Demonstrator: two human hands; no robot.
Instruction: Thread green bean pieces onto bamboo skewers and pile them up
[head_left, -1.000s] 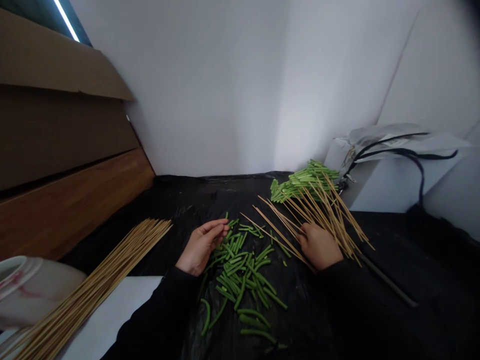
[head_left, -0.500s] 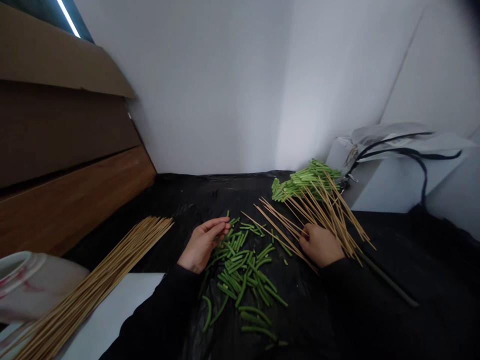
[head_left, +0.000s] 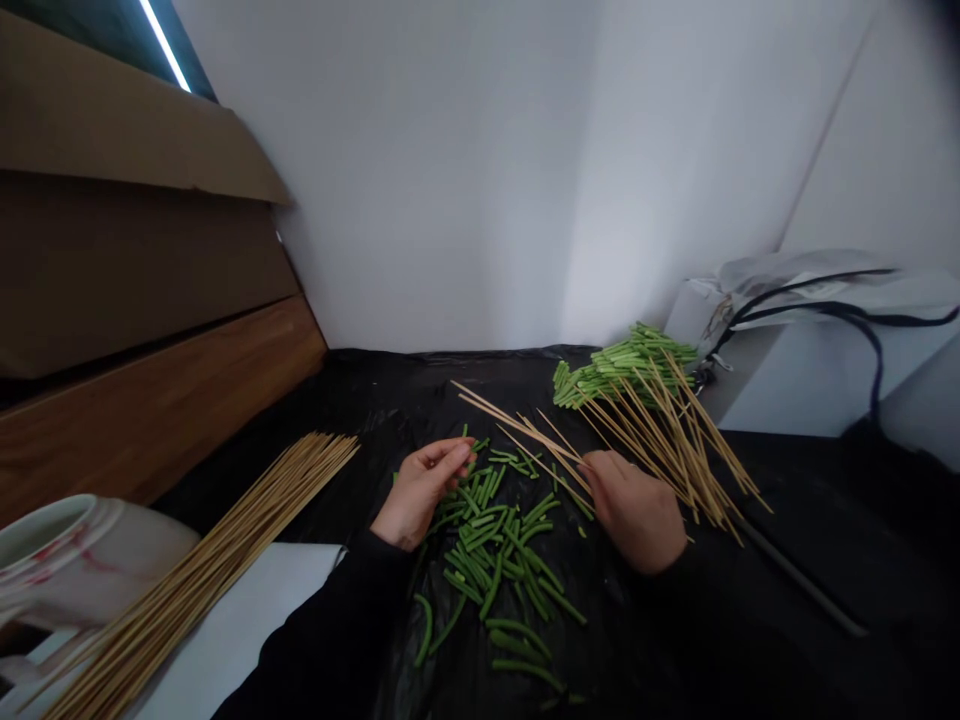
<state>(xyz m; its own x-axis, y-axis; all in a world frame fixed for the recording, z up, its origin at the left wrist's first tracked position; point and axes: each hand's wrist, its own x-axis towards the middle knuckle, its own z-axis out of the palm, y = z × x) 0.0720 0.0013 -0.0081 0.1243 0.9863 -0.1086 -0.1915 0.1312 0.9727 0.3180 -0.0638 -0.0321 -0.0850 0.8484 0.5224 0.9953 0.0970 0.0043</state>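
Note:
Short green stem pieces (head_left: 480, 540) lie scattered on the black plastic sheet (head_left: 397, 400) between my hands. My left hand (head_left: 424, 485) pinches a small green piece (head_left: 466, 431) between thumb and fingers, at the upper left of the scatter. Closed round the ends of a few thin wooden sticks (head_left: 510, 412), my right hand (head_left: 637, 505) is to the right of the scatter; the sticks point up and left. Other loose sticks (head_left: 694, 450) fan out beyond my right hand, partly over a pile of skewered-looking green stems (head_left: 637, 358).
At the left, a long bundle of sticks (head_left: 247, 520) rests over a white surface (head_left: 262, 600) beside a whitish container (head_left: 127, 560). Cardboard (head_left: 135, 260) stands behind it. A white box (head_left: 810, 380) with a plastic bag and black straps is at the right.
My right hand has raised a few sticks off the sheet, their tips swinging up and left toward my left hand. My left hand keeps its pinch. The view has shifted slightly.

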